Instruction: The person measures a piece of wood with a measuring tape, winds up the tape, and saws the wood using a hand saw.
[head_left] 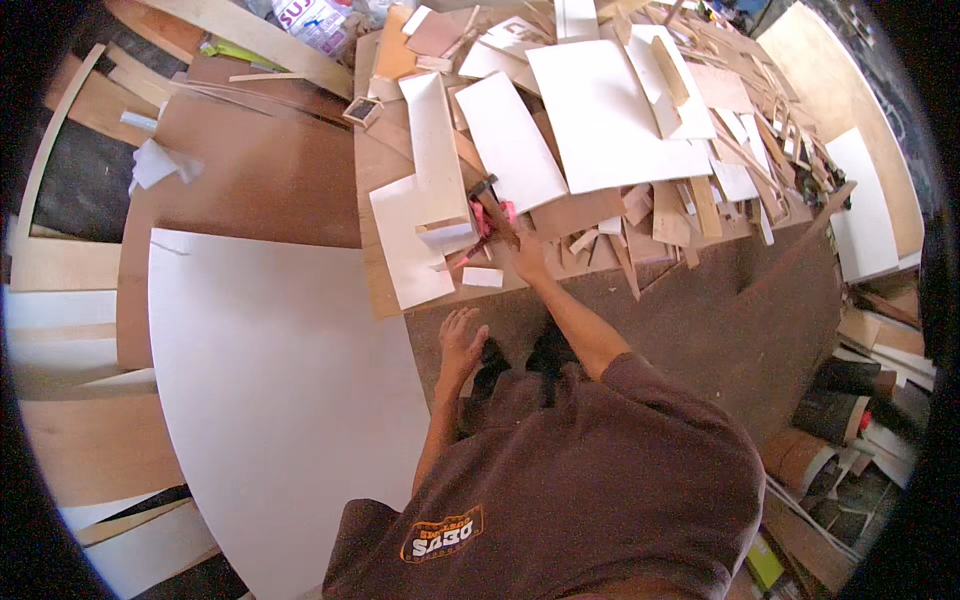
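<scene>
My right hand (529,259) is closed round the lower end of the wooden handle of a hammer (496,214), over the front edge of a cluttered worktable. The dark hammer head points away from me. Beneath and beside it lies a small pink-red item (507,211), partly hidden, whose kind I cannot make out. Just left of the hammer rests a long white-and-wood box-like piece (436,150), with a white panel (404,245) under it. In front of the table edge hovers my left hand (461,338), fingers apart and holding nothing.
White boards (610,115) and wood offcuts (668,213) are heaped over the worktable (385,290). To my left lies a large white sheet (285,350), near a brown board (260,180). Scrap pieces (840,460) crowd the right side. A pale panel (850,120) leans at far right.
</scene>
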